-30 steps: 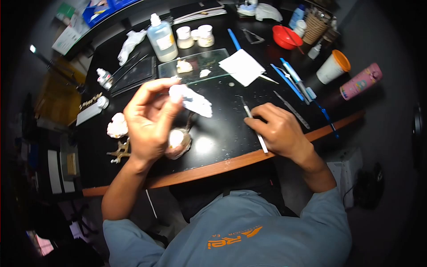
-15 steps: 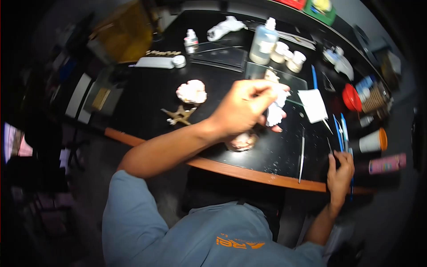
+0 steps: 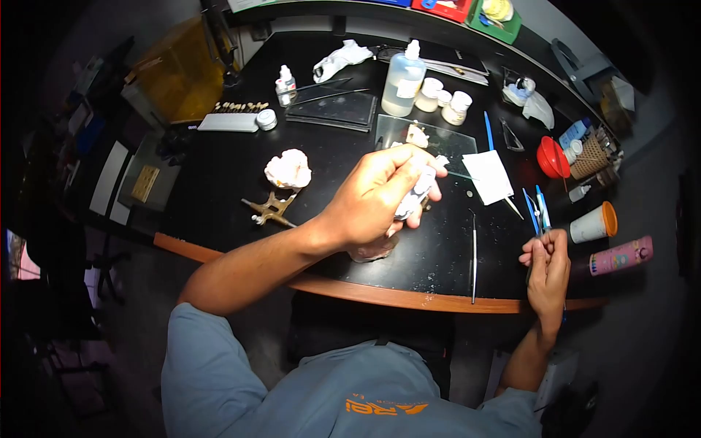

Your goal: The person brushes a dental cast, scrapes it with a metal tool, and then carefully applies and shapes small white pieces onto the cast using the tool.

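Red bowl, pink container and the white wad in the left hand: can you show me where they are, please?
Red bowl (image 3: 545, 162): head view, on its outer wall.
Pink container (image 3: 622, 255): head view, on the middle of its side.
White wad (image 3: 414, 197): head view, on its uncovered crumpled surface.

Slants the left forearm (image 3: 263, 255) forward and inward from a bent elbow (image 3: 196, 298), with the left hand (image 3: 381, 193) thumb-side up and the fingers (image 3: 435, 191) curled opposite the thumb (image 3: 401, 182). Angles the right forearm (image 3: 529, 358) forward, well apart from the left, holding the right hand (image 3: 548, 269) nearer the body, thumb pointing forward, fingers folded in a pinch.
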A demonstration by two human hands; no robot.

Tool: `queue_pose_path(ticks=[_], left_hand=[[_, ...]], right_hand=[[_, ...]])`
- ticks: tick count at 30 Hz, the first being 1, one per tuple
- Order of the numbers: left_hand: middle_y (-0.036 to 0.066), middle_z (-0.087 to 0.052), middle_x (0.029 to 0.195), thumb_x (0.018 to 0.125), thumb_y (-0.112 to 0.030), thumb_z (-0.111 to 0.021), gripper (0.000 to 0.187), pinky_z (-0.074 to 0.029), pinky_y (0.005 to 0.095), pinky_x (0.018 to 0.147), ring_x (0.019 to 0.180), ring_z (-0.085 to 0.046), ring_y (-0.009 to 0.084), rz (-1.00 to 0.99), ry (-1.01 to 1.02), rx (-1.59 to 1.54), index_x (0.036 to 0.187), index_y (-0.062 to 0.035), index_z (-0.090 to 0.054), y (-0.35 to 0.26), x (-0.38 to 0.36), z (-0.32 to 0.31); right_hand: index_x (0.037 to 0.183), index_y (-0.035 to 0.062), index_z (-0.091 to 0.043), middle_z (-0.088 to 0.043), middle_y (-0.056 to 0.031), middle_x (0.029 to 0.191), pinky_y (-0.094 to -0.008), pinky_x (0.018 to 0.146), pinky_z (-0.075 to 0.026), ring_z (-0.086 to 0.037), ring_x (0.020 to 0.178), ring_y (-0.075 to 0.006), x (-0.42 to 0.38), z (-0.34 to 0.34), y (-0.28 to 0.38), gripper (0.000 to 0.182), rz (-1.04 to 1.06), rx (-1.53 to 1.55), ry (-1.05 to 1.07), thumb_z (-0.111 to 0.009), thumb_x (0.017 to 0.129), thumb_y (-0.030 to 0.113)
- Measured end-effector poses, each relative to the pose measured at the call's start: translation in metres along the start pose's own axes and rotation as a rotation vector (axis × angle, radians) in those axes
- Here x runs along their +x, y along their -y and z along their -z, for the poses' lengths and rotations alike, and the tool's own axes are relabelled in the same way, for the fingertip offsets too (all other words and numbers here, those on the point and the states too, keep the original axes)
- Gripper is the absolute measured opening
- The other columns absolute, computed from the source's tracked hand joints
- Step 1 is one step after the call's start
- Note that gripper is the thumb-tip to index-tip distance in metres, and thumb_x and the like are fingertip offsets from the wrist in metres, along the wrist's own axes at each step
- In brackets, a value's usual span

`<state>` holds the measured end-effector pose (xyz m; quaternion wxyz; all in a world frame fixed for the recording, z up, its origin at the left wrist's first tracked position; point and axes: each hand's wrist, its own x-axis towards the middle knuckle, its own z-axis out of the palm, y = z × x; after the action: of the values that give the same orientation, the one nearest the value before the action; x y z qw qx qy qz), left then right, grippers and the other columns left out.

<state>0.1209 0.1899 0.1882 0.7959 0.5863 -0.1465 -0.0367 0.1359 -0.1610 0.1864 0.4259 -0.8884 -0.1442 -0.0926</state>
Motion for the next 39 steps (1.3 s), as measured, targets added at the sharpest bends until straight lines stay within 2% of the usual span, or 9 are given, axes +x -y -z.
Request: queue_pose_path(ticks=[5, 12, 14, 21, 26, 30, 32, 35, 39], left_hand=[[0.013, -0.068, 0.097, 0.117, -0.026, -0.042, 0.034, -0.041, 0.0183, 0.042, 0.057, -0.056, 0.0068, 0.006, -0.007, -0.06, 0.129, 0.0021, -0.058, -0.001, 0.0, -0.003], [0.013, -0.066, 0.095, 0.109, -0.015, -0.044, 0.031, -0.041, 0.0202, 0.041, 0.05, -0.051, 0.0077, 0.124, 0.027, -0.168, 0.127, 0.0055, -0.059, -0.011, -0.006, -0.001], [0.013, -0.066, 0.097, 0.104, -0.01, -0.047, 0.033, -0.042, 0.0204, 0.042, 0.052, -0.052, 0.0077, 0.169, 0.075, -0.188, 0.13, 0.0061, -0.06, -0.016, -0.007, 0.002], [0.014, -0.069, 0.115, 0.106, -0.006, -0.048, 0.043, -0.045, 0.0206, 0.052, 0.064, -0.053, 0.0066, 0.1, -0.016, 0.064, 0.147, 0.0051, -0.053, -0.016, -0.009, -0.012], [0.003, -0.06, 0.097, 0.1, -0.002, -0.046, 0.044, -0.04, 0.0214, 0.052, 0.067, -0.05, 0.0025, 0.164, -0.023, 0.14, 0.142, 0.0011, -0.055, -0.012, -0.009, -0.007], [0.001, -0.062, 0.091, 0.098, 0.0, -0.054, 0.038, -0.039, 0.022, 0.051, 0.063, -0.052, 0.0014, 0.067, -0.067, 0.373, 0.135, 0.0012, -0.058, -0.013, -0.012, -0.013], [0.0, -0.063, 0.088, 0.097, 0.001, -0.059, 0.035, -0.039, 0.0223, 0.051, 0.06, -0.052, 0.0011, -0.129, -0.07, 0.543, 0.132, 0.0011, -0.059, 0.0, -0.01, -0.009], [0.001, -0.065, 0.088, 0.099, -0.002, -0.063, 0.033, -0.041, 0.0226, 0.054, 0.06, -0.053, 0.0014, 0.02, -0.095, 0.47, 0.132, 0.001, -0.06, -0.01, -0.012, -0.014], [0.003, -0.066, 0.089, 0.102, -0.003, -0.062, 0.031, -0.047, 0.0246, 0.064, 0.074, -0.059, 0.0049, -0.038, -0.097, 0.581, 0.132, 0.0014, -0.061, -0.007, -0.012, -0.013]], right_hand=[[0.102, 0.0015, -0.052, -0.061, -0.0039, 0.079, -0.0251, 0.06, -0.043, -0.054, 0.067, -0.0072, 0.018, -0.018, 0.067, 0.004, 0.236, 0.113, 0.172, -0.053, 0.106, 0.002], [0.11, -0.0073, -0.076, -0.066, -0.0144, 0.075, -0.0324, 0.059, -0.049, -0.062, 0.061, -0.0194, 0.058, -0.073, 0.106, 0.018, 0.555, 0.024, 0.012, -0.066, 0.098, 0.002], [0.11, -0.0072, -0.076, -0.066, -0.0141, 0.074, -0.0319, 0.057, -0.048, -0.062, 0.06, -0.0189, 0.057, -0.079, 0.107, 0.019, 0.511, -0.019, 0.025, -0.069, 0.096, 0.003], [0.109, -0.0053, -0.079, -0.067, -0.013, 0.069, -0.0323, 0.051, -0.047, -0.062, 0.055, -0.0203, 0.05, -0.089, 0.092, 0.025, 0.628, -0.063, -0.059, -0.08, 0.084, 0.0], [0.107, -0.004, -0.08, -0.064, -0.0112, 0.068, -0.0333, 0.048, -0.046, -0.061, 0.053, -0.0201, 0.044, -0.099, 0.089, 0.025, 0.657, -0.075, -0.056, -0.082, 0.083, 0.002], [0.106, -0.0031, -0.08, -0.062, -0.0092, 0.067, -0.0335, 0.047, -0.045, -0.059, 0.051, -0.0198, 0.042, -0.101, 0.088, 0.025, 0.691, -0.108, -0.069, -0.083, 0.082, 0.002], [0.106, -0.0025, -0.08, -0.062, -0.0082, 0.067, -0.0334, 0.047, -0.046, -0.059, 0.05, -0.0196, 0.041, -0.101, 0.088, 0.025, 0.69, -0.119, -0.065, -0.083, 0.081, 0.002], [0.106, -0.0016, -0.081, -0.061, -0.0073, 0.067, -0.0333, 0.047, -0.046, -0.059, 0.05, -0.0192, 0.042, -0.104, 0.087, 0.026, 0.711, -0.129, -0.083, -0.084, 0.081, 0.003], [0.106, -0.001, -0.081, -0.061, -0.0072, 0.068, -0.0335, 0.047, -0.046, -0.06, 0.05, -0.0196, 0.041, -0.104, 0.087, 0.026, 0.702, -0.145, -0.081, -0.084, 0.081, 0.003]])
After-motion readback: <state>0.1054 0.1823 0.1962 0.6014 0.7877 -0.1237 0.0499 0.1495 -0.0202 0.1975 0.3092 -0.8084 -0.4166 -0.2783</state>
